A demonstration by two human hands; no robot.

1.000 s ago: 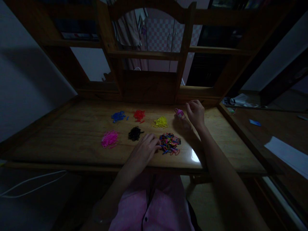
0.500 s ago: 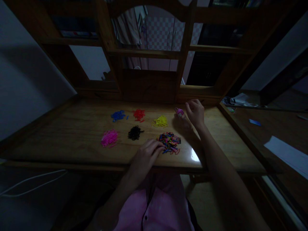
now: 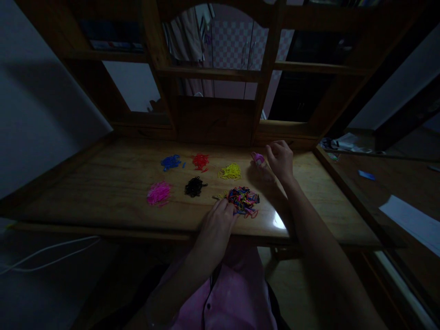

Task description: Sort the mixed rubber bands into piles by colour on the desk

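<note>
On a wooden desk lie sorted heaps of small rubber bands: blue, red, yellow, pink and black. A mixed-colour heap sits near the front. My left hand rests at the mixed heap's near left edge, fingers curled onto the bands. My right hand hovers at the back right, fingers bent around a small pink object.
A wooden hutch with shelves rises behind the desk. Another surface on the right carries white paper and a small blue item. A white cable lies on the floor at left. The room is dim.
My left hand has drawn back toward me along the mixed heap's left edge. A few yellowish bands now trail left of that heap. My right hand has stayed put.
</note>
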